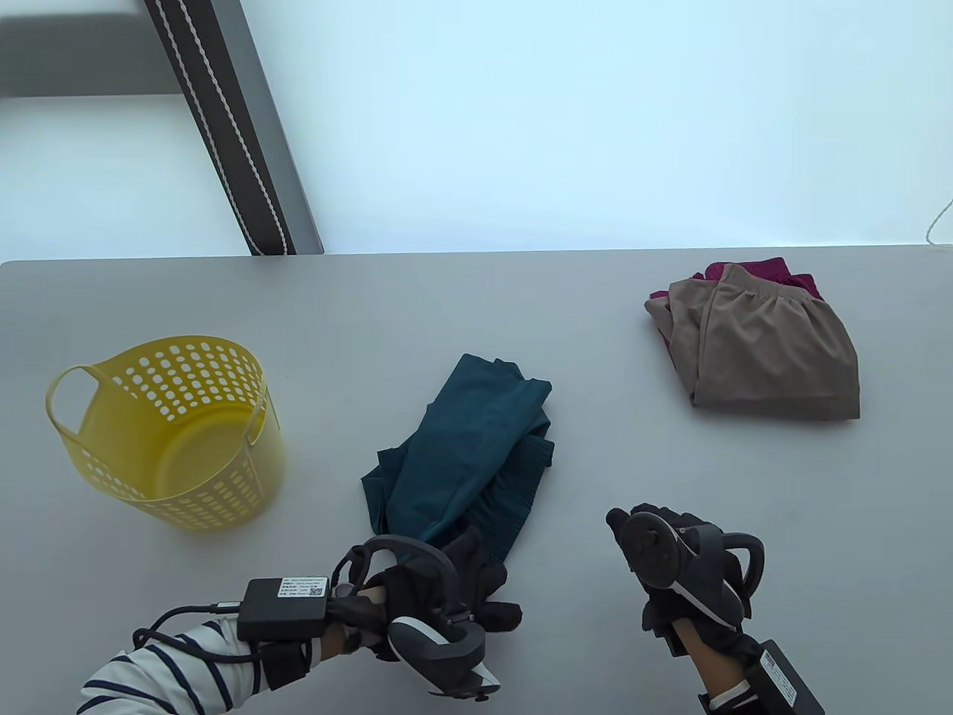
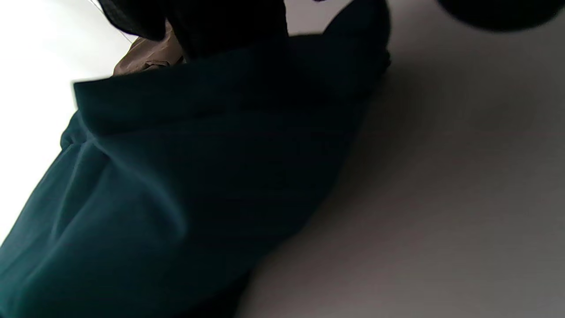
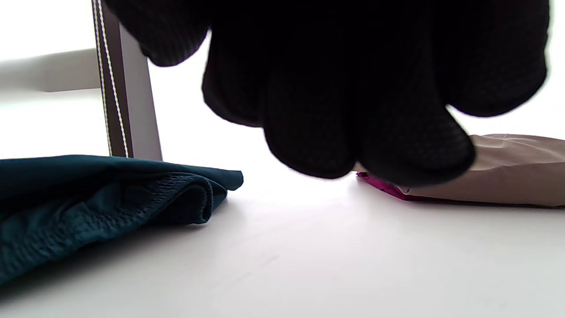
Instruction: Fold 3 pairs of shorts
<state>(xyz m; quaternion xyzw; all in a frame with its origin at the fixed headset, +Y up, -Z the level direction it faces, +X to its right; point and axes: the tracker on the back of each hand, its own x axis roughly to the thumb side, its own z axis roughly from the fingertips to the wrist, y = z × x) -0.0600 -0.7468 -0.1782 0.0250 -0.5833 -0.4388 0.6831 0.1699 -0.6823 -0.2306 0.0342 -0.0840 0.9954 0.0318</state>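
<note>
A pair of dark teal shorts of finely ribbed, stretchy knit (image 1: 476, 447) was seen lying in a long, loosely folded bundle near the middle of the smooth pale grey desk (image 1: 417, 313), its length running from about seven o'clock to one o'clock. The near end of the bundle was held under the left hand (image 1: 447, 581), gloved in black mesh, whose fingers were curled onto the fabric; in the left wrist view the teal cloth (image 2: 185, 176) filled most of the frame in soft rounded folds. The right hand (image 1: 670, 558), likewise gloved, was raised just off the desk at five o'clock of the teal shorts, apart from them, with its fingers (image 3: 353, 132) hanging loosely together and nothing held.

At two o'clock on the desk, a folded pair of taupe shorts of smooth matte woven cloth with a gathered elastic waistband (image 1: 767, 350) was stacked on a folded pair of magenta textured shorts (image 1: 774, 272), only the edges of which showed. At nine o'clock stood a round yellow plastic laundry basket with perforated walls and loop handles (image 1: 164, 432). White labels with QR codes were seen on the black sensor boxes at the wrists (image 1: 287, 599); their print was too small to be read.
</note>
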